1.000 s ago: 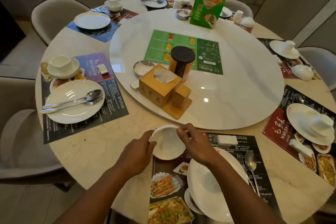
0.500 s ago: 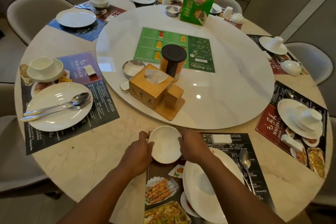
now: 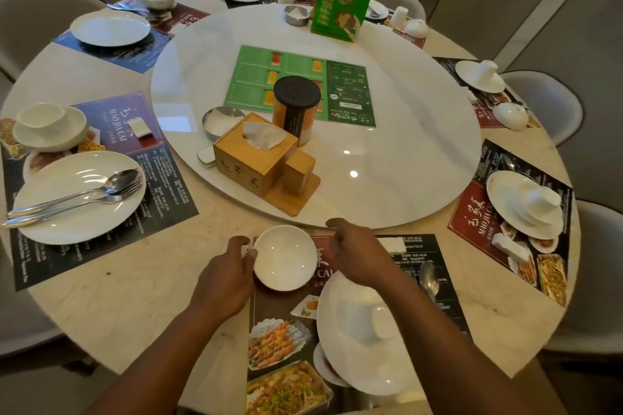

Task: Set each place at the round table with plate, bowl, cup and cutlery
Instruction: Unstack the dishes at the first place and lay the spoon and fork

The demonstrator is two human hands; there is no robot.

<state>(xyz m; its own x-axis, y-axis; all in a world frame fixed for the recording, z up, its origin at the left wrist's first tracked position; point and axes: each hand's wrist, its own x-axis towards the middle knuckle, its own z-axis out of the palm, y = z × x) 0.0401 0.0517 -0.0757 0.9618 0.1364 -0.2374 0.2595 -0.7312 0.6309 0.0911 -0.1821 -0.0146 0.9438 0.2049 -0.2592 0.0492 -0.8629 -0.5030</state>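
- The small white round ceramic bowl (image 3: 285, 258) sits upright on the far left corner of the dark printed placemat (image 3: 414, 266), on the beige marble tabletop (image 3: 135, 296).
- The left hand (image 3: 229, 274) curls a narrow grip around the bowl's left rim.
- The right hand (image 3: 354, 254) hovers just beside the right rim, its grip loosely curled and holding nothing.
- A large white plate (image 3: 354, 347) lies near, partly under the right forearm.
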